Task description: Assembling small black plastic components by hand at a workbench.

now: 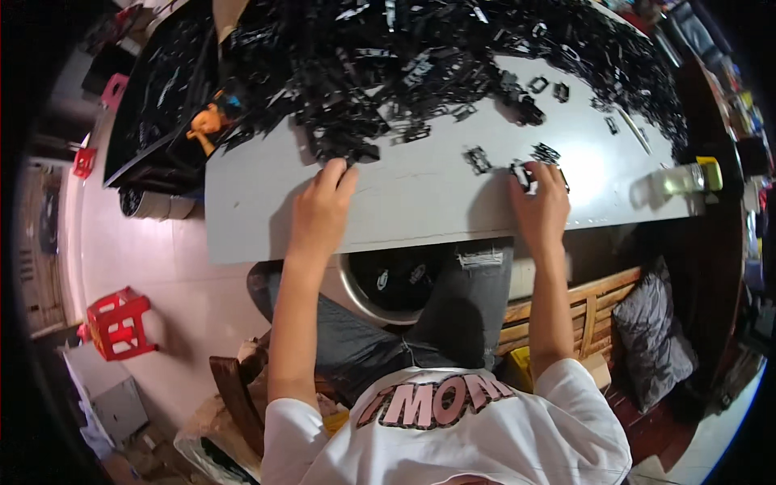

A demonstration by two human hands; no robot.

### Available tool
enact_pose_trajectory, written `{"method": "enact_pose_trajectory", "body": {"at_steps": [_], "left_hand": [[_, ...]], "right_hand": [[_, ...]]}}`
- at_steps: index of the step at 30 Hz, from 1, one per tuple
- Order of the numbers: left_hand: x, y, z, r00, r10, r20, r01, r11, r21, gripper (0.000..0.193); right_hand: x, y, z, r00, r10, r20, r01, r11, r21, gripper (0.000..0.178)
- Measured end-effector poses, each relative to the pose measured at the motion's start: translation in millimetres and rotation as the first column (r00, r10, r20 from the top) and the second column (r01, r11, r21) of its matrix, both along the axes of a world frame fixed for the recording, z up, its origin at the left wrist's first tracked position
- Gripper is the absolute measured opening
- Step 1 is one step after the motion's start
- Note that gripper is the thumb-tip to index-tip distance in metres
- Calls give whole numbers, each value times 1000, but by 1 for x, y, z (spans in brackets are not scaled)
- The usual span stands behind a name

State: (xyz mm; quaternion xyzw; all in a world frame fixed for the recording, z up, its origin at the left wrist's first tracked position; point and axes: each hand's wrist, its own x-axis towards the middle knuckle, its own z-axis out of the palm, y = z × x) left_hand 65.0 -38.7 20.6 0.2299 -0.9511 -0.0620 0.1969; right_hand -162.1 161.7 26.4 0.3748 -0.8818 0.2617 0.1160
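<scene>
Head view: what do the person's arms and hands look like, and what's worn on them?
Both forearms are bare. The left hand and right hand wear no gloves, and no rings or watch show. Short white sleeves end above the elbows, part of a white shirt with pink lettering.

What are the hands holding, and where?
The right hand pinches a small black part at its edge with its fingertips. The left hand only touches the pile.

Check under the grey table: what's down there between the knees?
Under the grey table sits a round metal basin holding a few black plastic parts. The tabletop and the person's right knee cover much of it, so its full contents can't be seen.
</scene>
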Motion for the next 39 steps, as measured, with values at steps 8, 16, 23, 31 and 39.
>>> {"method": "enact_pose_trajectory", "body": {"at_steps": [8,16,23,31,39], "left_hand": [[-6,18,-10,956,-211,-203,217,976,11,19],[-20,52,3,848,116,-518,232,797,558,18],[-33,55,-7,798,434,-417,275,353,894,24],[-31,51,-14,844,354,-402,142,576,805,24],[-32,52,-17,830,318,-458,232,550,802,21]], "right_hand": [[18,-29,7,997,67,28,-68,998,12,21],[17,-47,0,999,12,46,-21,979,201,22],[16,-48,-1,970,197,144,-215,970,117,22],[66,-57,15,792,529,304,-517,847,-125,27],[67,-53,22,835,516,189,-522,853,-21,30]]}}
